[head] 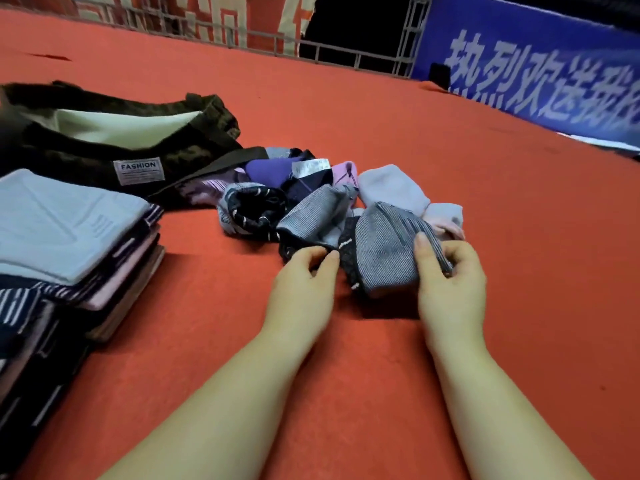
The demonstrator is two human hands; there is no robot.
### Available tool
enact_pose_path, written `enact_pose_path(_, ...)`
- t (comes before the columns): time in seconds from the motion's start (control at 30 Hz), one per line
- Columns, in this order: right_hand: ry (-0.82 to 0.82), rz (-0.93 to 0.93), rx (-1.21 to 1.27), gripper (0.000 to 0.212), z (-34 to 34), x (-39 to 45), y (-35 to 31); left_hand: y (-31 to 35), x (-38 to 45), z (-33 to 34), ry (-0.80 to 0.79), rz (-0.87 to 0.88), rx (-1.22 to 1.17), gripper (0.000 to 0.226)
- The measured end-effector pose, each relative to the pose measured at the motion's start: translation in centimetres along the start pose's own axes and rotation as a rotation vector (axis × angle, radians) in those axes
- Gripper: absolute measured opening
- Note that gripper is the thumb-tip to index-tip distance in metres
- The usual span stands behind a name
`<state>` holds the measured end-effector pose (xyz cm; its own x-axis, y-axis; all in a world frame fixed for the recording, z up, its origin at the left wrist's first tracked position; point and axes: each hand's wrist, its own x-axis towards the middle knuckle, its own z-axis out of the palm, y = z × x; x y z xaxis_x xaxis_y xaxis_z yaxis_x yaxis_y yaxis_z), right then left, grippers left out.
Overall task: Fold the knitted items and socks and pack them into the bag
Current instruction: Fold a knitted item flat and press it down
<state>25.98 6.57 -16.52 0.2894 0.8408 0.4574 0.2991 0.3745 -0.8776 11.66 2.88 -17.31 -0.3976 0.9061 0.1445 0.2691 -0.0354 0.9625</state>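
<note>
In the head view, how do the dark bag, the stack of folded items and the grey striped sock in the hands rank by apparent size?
1. Stack of folded items, though it lies nearest the camera, so this is unsure.
2. Dark bag, similar in extent.
3. Grey striped sock, pinched by right hand and left hand.

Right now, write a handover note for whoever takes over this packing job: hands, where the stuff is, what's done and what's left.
Left hand: fingers pinch the dark edge of a sock at the near side of the sock pile.
Right hand: grips the grey striped sock, thumb on top.
Bag: lies open on the red carpet, back left, "FASHION" label facing us. Whether anything is inside cannot be seen.
Folded stack: near left, beside the bag.
Done: knitted items folded and stacked.
Left: fold the socks, which lie loose in the pile; pack the stack and socks into the bag.
</note>
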Motion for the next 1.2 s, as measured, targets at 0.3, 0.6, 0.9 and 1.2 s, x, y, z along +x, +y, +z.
enact_pose_path(0.3,-0.080,0.081,0.202,0.025,0.4,-1.0,-1.2,2.0,-1.7,0.5,-0.145,-0.195,-0.706,0.030)
enact_pose_path(0.6,-0.200,-0.224,-0.014,0.061,-0.5,-1.5,-2.6,1.8,-1.9,0.4,-0.061,0.119,-0.550,0.026)
enact_pose_path(0.9,-0.358,-0.075,-0.054,0.024,-0.4,-1.7,-3.0,2.0,-2.0,0.7,-0.166,0.104,-0.697,0.016)
enact_pose_path(1.2,-0.263,-0.034,-0.062,0.025,0.4,-2.0,-1.8,2.3,-1.9,1.0,-0.073,0.051,-0.790,0.015)
